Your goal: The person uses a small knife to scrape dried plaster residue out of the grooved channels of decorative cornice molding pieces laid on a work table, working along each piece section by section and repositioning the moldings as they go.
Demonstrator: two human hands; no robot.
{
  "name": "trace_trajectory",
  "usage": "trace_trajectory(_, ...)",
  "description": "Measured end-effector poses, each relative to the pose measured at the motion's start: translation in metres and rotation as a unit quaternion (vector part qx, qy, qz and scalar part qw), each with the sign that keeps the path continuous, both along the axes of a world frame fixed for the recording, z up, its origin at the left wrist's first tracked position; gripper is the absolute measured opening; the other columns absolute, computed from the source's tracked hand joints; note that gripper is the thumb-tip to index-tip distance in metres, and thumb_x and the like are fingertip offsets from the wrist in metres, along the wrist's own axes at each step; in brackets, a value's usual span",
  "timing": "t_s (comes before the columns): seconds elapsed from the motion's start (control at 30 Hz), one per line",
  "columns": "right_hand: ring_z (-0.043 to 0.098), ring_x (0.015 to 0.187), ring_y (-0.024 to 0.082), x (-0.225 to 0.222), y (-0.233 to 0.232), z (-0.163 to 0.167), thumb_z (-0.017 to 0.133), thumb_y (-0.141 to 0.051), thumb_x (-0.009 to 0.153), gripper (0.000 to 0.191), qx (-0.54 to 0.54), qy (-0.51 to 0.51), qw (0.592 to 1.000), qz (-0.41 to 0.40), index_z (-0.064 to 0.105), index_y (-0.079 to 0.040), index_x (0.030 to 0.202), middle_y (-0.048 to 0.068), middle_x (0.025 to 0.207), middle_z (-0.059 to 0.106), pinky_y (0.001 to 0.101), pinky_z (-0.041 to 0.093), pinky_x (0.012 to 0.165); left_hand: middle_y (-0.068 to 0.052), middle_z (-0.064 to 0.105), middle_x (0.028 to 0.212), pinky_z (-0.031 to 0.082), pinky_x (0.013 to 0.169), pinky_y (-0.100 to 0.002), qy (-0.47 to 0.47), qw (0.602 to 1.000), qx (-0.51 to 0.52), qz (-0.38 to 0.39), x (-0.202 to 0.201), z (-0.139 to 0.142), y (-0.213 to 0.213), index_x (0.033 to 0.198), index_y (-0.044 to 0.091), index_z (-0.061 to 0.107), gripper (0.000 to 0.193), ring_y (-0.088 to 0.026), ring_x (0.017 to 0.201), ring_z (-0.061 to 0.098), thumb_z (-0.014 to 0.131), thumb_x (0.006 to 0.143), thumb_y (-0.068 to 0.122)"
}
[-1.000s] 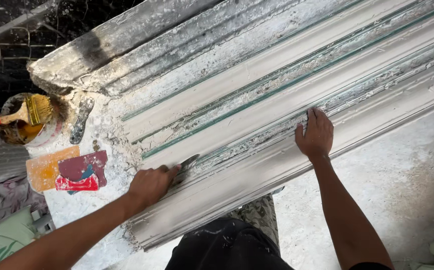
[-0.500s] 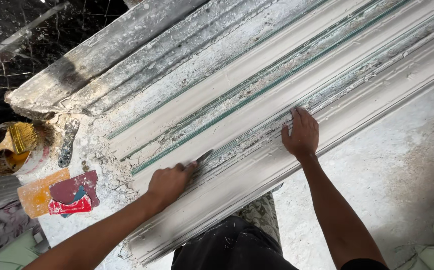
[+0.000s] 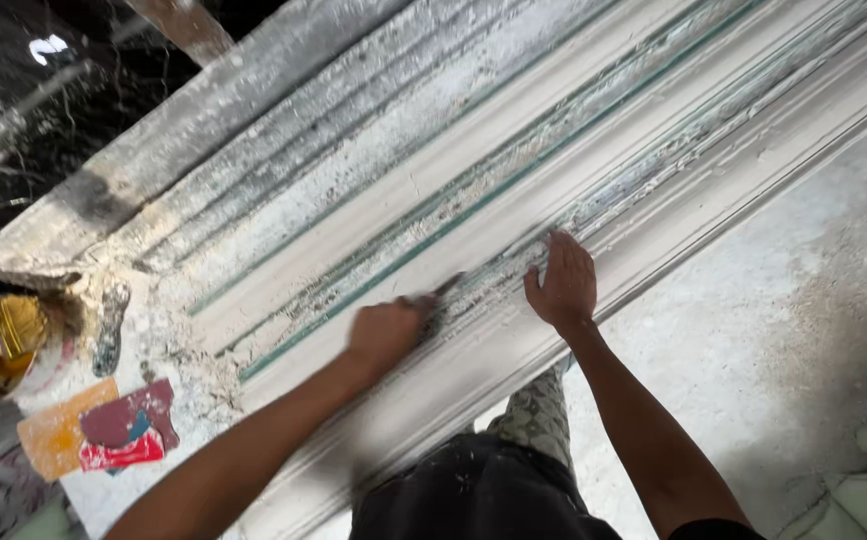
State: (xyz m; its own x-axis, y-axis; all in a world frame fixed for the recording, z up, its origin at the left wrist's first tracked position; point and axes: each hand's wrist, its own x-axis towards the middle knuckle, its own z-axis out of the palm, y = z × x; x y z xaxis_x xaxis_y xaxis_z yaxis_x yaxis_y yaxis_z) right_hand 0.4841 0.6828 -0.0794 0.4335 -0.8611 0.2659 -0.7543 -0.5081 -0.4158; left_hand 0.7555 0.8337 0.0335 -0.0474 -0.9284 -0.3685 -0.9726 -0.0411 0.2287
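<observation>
A long grooved plaster moulding form [image 3: 473, 150] runs diagonally across the view, white with green streaks. My left hand [image 3: 385, 332] is blurred and grips a small dark scraping tool [image 3: 443, 290] whose tip rests in a groove of the form. My right hand [image 3: 561, 282] lies flat on the form just right of the tool, fingers pointing up the surface.
A tub with a yellow brush [image 3: 1, 340] sits at the left edge. An orange card [image 3: 53, 438] and a red and maroon scrap [image 3: 131, 428] lie on the plaster-covered surface below it. Pale dusty floor [image 3: 783, 330] spreads at the right. My dark trousers [image 3: 473, 490] show at the bottom.
My left hand has slid with the tool to the right along the groove, closer to my right hand. The view has shifted, so the tub sits nearer the left edge.
</observation>
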Motion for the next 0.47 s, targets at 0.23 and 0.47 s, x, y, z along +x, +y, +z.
trace_trajectory(0.23,0.048,0.138,0.042,0.006,-0.008,0.003,0.062,-0.02,0.089,0.041,-0.002,-0.001,1.0,0.023,0.059,0.003,0.122,0.027,0.143,0.056,0.0557,0.035,0.115,-0.015,0.075,0.099,0.059,0.067,-0.051,0.019,0.999,-0.018,0.041,-0.052,-0.014,-0.087,0.14,0.024,0.06,0.049,-0.037,0.083,0.074,0.059,0.09,0.023)
trace_trajectory(0.47,0.041,0.144,0.045,-0.021,-0.036,0.005,0.064,-0.021,0.091,0.051,0.031,-0.052,0.987,0.147,0.052,0.007,0.132,0.03,0.148,0.049,0.0557,0.03,0.121,-0.013,0.076,0.104,0.06,0.08,-0.047,-0.076,0.993,0.085,-0.025,-0.062,0.023,-0.157,0.123,0.032,0.072,0.03,-0.032,0.096,0.074,0.046,0.11,0.038)
